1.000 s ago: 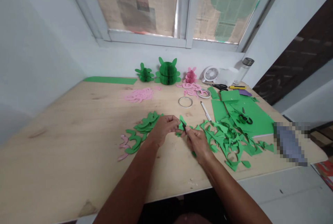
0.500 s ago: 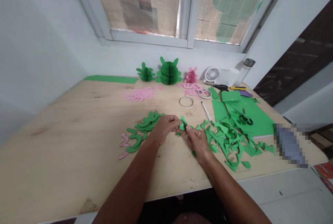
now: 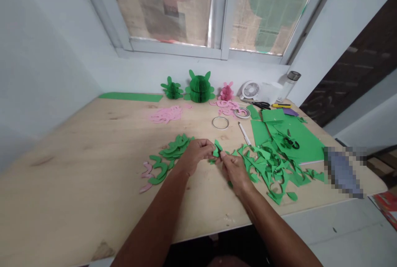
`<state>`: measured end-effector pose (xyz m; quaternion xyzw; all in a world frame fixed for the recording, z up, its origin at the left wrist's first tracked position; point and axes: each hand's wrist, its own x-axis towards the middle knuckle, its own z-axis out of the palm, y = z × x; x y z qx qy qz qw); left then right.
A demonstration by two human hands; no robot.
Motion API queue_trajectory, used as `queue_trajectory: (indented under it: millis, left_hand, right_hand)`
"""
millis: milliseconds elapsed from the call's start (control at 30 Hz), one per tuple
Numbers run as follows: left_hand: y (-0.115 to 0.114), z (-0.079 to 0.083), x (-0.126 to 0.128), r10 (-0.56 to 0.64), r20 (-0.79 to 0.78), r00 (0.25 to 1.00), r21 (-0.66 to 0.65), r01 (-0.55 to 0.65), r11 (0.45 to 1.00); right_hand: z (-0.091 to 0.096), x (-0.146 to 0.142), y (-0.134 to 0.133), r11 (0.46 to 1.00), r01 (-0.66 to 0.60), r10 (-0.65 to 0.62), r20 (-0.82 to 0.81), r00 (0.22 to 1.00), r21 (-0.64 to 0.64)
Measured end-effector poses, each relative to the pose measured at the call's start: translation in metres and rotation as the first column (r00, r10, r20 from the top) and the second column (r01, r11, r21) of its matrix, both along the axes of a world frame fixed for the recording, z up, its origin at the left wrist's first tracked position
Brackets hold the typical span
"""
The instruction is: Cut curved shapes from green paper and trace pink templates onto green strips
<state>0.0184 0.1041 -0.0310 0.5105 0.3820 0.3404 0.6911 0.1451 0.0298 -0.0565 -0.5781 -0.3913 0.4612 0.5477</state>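
Note:
In the head view, my left hand [image 3: 199,152] pinches a small piece of green paper [image 3: 216,144] over the middle of the table. My right hand [image 3: 233,168] is closed just right of it, around what look like small dark scissors [image 3: 220,150]; only a short dark part shows against the paper. The rest of the tool is hidden in the fingers. Left of my left hand lies a pile of curved green cut-outs [image 3: 174,148], with a few pink strips [image 3: 147,170] beside it. Green paper scraps [image 3: 269,163] spread out right of my right hand.
Green paper sheets [image 3: 310,145] with black scissors [image 3: 290,143] on them lie at the right. A white pen [image 3: 244,133], a metal ring [image 3: 220,123] and pink cut-outs [image 3: 166,114] lie farther back. Honeycomb paper figures [image 3: 199,89], a fan [image 3: 250,89] and a bottle [image 3: 290,85] stand along the wall.
The camera view has shifted slightly. Both hands stay together at the same green piece, with little visible change in their hold.

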Motion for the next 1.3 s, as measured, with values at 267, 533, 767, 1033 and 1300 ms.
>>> queue_trajectory:
  millis: [267, 533, 767, 1033, 1300]
  left_hand:
    - [0.002, -0.004, -0.001, -0.004, -0.005, 1.000, -0.013, 0.004, 1.000]
    - [0.003, -0.004, 0.000, -0.010, 0.008, 1.000, -0.037, 0.010, 0.999]
    - [0.004, -0.009, 0.000, 0.070, -0.055, 0.996, 0.001, -0.070, 0.998]
    - [0.009, -0.017, 0.004, 0.140, -0.105, 0.985, 0.070, -0.134, 0.989]
    - [-0.001, -0.007, 0.009, 0.094, -0.051, 0.994, 0.034, -0.092, 0.995]
  right_hand:
    - [-0.001, -0.001, 0.000, 0.999, 0.008, -0.012, -0.080, 0.997, -0.041]
    - [0.005, -0.001, -0.001, 0.999, 0.016, -0.023, -0.156, 0.988, -0.047]
    - [0.006, 0.001, -0.001, 0.997, 0.078, -0.079, -0.190, 0.979, -0.012]
    - [-0.001, 0.006, 0.004, 0.971, 0.241, -0.240, -0.110, 0.964, -0.006]
    - [0.001, 0.003, 0.006, 0.978, 0.205, -0.204, -0.040, 0.978, 0.033]
